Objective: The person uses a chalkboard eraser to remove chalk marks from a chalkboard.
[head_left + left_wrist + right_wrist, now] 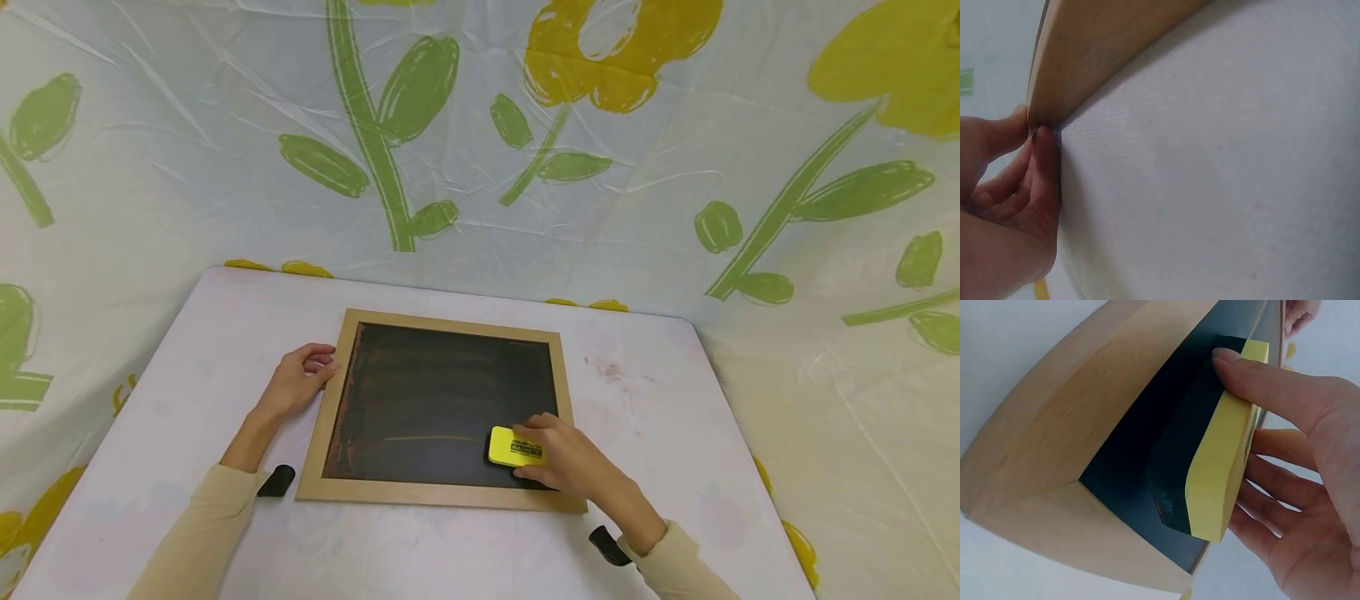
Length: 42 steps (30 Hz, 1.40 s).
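A chalkboard (420, 387) with a light wooden frame (442, 494) lies on the table. My left hand (292, 383) is at its left side; in the left wrist view thumb and forefinger pinch the frame's edge (1091, 56). My right hand (567, 458) grips a yellow eraser (513, 447) by its sides, near the board's lower right corner. Seen from the right wrist, the eraser (1213, 462) has a dark felt layer facing the board, and the thumb presses along one side. One thin orange-brown chalk line (431, 437) runs left of the eraser, with faint smears above it.
The white table (450, 554) extends around the board. Reddish dust marks (609, 371) lie on it to the right. A white curtain (247, 167) printed with yellow flowers and green leaves hangs behind and at the sides. A black device (277, 482) sits at the left wrist, another (609, 546) at the right.
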Available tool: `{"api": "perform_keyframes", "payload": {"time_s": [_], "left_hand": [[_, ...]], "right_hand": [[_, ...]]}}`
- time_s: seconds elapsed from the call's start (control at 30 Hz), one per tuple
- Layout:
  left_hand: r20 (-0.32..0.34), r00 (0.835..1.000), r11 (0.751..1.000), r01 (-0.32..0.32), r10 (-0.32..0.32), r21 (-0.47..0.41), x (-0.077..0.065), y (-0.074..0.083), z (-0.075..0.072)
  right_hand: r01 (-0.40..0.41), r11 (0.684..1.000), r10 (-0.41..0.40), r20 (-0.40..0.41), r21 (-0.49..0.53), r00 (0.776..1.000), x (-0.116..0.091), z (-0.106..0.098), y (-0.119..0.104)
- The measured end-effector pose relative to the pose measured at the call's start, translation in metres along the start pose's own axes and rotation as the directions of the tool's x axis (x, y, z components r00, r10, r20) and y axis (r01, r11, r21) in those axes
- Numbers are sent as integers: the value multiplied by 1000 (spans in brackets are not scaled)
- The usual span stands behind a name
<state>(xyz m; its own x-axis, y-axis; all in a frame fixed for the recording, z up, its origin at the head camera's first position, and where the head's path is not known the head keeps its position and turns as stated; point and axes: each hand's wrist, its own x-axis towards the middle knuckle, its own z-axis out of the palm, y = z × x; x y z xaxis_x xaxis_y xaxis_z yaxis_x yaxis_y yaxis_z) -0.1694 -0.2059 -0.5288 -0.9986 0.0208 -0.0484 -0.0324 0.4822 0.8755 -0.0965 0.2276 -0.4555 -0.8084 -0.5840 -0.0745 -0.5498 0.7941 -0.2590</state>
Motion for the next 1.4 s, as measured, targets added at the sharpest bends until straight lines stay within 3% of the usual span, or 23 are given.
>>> {"api": "perform_keyframes", "payload": {"time_s": [0.33, 0.7, 0.9, 1.4], "left_hand": [[1, 1000, 1000, 13, -13, 4, -1, 0, 1], [3, 1000, 1000, 13, -13, -4, -2, 0, 2], [-12, 1000, 1000, -16, 16, 2, -2, -1, 2], [-18, 1000, 1000, -20, 20, 1, -2, 1, 3]], "right_hand": [[29, 1000, -29, -12, 5, 1000, 6, 3, -2], [62, 996, -63, -15, -57, 998, 17, 8, -9], [95, 994, -97, -21, -58, 995, 24, 6, -15], [136, 990, -136, 1, -43, 991, 42, 6, -27]]}}
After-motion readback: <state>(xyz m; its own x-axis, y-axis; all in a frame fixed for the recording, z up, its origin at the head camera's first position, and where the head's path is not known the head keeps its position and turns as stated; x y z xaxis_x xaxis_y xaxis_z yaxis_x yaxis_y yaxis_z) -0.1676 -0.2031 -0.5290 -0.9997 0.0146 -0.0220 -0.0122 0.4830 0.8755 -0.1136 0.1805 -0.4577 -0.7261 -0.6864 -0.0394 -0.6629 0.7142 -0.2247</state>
